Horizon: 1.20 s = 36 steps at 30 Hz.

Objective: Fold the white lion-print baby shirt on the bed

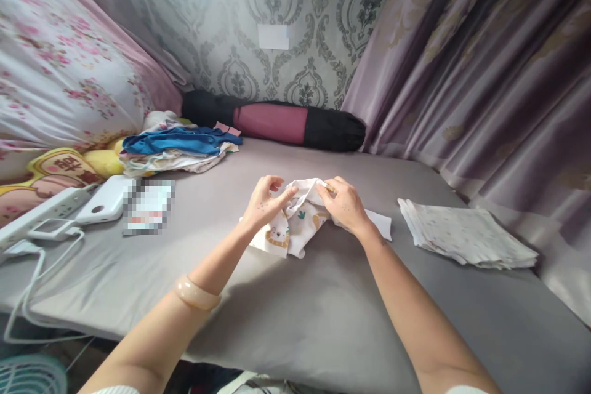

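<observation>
- Right, both hands are on a small white printed cloth [295,221] at the centre of the frame, lying on the grey bed sheet [323,308].
- The left hand [264,203] pinches the cloth's upper left edge, fingers [282,196] closed on the fabric, thumb and forefinger meeting.
- The right hand [345,204] grips the top fold from the other side, fingers closed on the same cloth, knuckles up.
- The cloth is bunched between the two hands; a lion print shows on the lower left flap, and a flat white corner sticks out to the right under the right wrist.
- A pale bangle [196,293] sits on the left forearm, low in the frame.
- To handle this well, I'd say keep both pinches on matching edges, pull the fabric taut so the bunching drops out, and line the corners up before pressing it flat on the sheet.
- The risk, as I judge it, is a crooked fold if one hand holds more fabric than the other.
- At right, a neat stack of folded cloths [466,235] lies on the sheet, well apart from the hands.
- At left centre, a loose pile of clothes [180,149] with a blue piece on top.
- Containers: a long black and maroon bag [277,120] lies against the wall at upper centre; it is closed, so I cannot tell what is inside.
- At far left, a white power strip [41,209] with a cable.
</observation>
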Motion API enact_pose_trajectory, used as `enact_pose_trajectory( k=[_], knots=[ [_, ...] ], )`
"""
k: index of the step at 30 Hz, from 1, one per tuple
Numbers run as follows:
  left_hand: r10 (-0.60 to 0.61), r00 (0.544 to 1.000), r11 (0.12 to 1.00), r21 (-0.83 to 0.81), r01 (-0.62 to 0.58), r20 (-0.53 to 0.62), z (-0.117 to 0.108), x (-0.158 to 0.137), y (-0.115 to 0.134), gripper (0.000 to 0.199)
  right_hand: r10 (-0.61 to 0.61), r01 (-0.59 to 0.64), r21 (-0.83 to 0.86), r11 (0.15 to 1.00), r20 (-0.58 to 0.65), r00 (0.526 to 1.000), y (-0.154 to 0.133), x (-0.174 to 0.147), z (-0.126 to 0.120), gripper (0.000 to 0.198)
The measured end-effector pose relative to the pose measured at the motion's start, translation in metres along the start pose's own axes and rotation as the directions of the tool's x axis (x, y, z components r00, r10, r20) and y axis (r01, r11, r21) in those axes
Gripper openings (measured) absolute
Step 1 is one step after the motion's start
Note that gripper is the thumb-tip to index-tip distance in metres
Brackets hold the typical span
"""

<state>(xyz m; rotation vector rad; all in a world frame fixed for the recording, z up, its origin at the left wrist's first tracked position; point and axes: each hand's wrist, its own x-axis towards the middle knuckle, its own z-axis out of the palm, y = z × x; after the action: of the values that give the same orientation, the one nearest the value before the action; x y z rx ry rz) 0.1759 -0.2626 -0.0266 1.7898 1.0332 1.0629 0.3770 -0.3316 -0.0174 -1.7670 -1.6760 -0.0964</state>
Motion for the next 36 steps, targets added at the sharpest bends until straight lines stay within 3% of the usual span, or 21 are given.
enact_pose_trajectory(
  k=[3, 11, 16, 21, 27, 31, 36],
  knots=[
    [0.09, 0.99, 0.981, 0.179, -0.069, -0.111, 0.007, -0.019, 0.004, 0.038, 0.031, -0.032, -0.042, 0.999, -0.023, 0.999, -0.001, 0.002, 0.003, 0.033],
    [0.015, 0.997, 0.929, 0.369, 0.015, -0.079, 0.025, -0.052, -0.007, 0.034, 0.106, -0.113, -0.102, 0.988, -0.072, 0.992, -0.012, 0.001, 0.006, 0.035],
    [-0.031, 0.997, 0.924, 0.379, 0.055, -0.07, 0.017, -0.065, -0.011, 0.021, 0.103, -0.115, -0.107, 0.988, -0.112, 0.988, -0.018, -0.009, -0.006, 0.035],
    [-0.058, 0.995, 0.958, 0.277, 0.077, -0.076, -0.004, -0.079, -0.003, 0.004, 0.099, -0.113, -0.105, 0.988, -0.136, 0.986, -0.022, -0.025, -0.03, 0.035],
    [-0.09, 0.988, 0.995, -0.046, 0.085, -0.122, -0.035, -0.084, 0.018, 0.016, 0.076, -0.08, -0.04, 0.996, -0.101, 0.992, -0.031, -0.047, -0.076, 0.035],
    [-0.074, 0.991, 0.978, -0.202, 0.049, -0.116, -0.053, -0.08, 0.042, 0.024, 0.062, -0.067, 0.097, 0.993, 0.054, 0.997, -0.039, -0.056, -0.11, 0.039],
    [0.096, 0.988, 0.96, -0.252, -0.125, -0.124, -0.079, -0.069, 0.083, 0.03, 0.044, -0.137, 0.316, 0.939, 0.285, 0.958, -0.058, -0.059, -0.156, 0.05]
  ],
)
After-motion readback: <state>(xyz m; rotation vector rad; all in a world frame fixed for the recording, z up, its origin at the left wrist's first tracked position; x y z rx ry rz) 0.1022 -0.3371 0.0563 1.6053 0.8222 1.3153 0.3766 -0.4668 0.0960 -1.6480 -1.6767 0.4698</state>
